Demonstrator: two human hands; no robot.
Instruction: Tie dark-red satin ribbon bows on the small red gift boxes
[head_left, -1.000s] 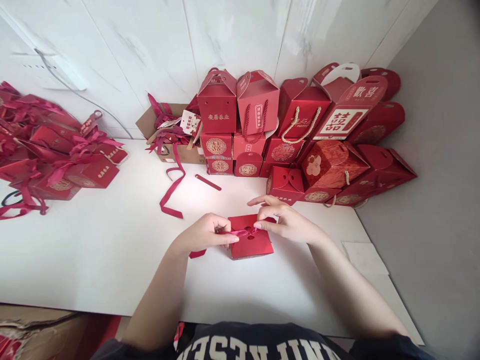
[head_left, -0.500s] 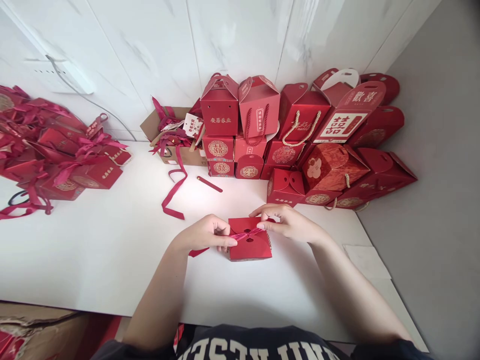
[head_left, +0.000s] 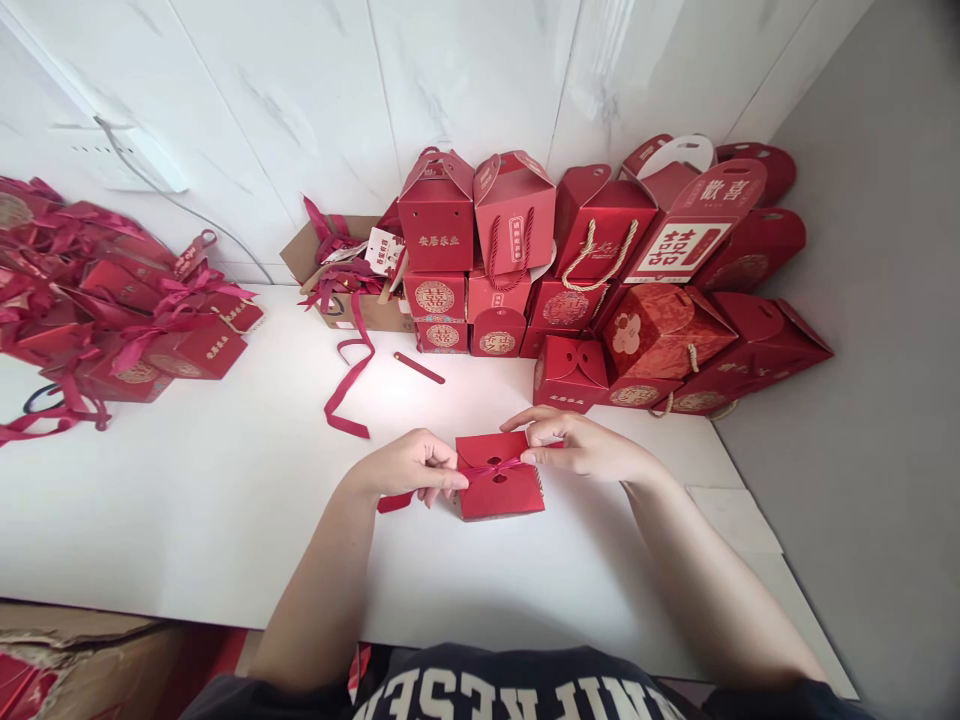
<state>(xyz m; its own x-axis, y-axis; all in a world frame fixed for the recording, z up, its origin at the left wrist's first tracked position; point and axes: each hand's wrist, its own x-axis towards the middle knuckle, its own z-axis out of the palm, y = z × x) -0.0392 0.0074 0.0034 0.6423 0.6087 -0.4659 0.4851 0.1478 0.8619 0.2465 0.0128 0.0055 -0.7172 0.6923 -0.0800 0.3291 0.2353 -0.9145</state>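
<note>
A small red gift box (head_left: pixel 510 497) stands on the white table, its top flaps folded together around two round holes. Across the top runs a magenta ribbon (head_left: pixel 496 467), crossed at the middle between the holes. My left hand (head_left: pixel 416 466) pinches the ribbon at the box's left edge, and a loose ribbon end hangs out below that hand. On the right side, my right hand (head_left: pixel 574 446) grips the other part of the ribbon between thumb and fingers, its index finger stretched over the box's back corner.
Stacked red gift boxes (head_left: pixel 439 240) line the wall. An open cardboard box (head_left: pixel 375 312) holds ribbons and tags; one ribbon (head_left: pixel 346 395) trails onto the table (head_left: pixel 247 500). Nearby lies a thin red strip (head_left: pixel 419 368). Ribboned boxes (head_left: pixel 199 345) are piled at left. A torn carton (head_left: pixel 112 660) sits below.
My hands have drawn slightly apart, and the ribbon's crossing on the box top looks narrower and tighter. The box has barely moved.
</note>
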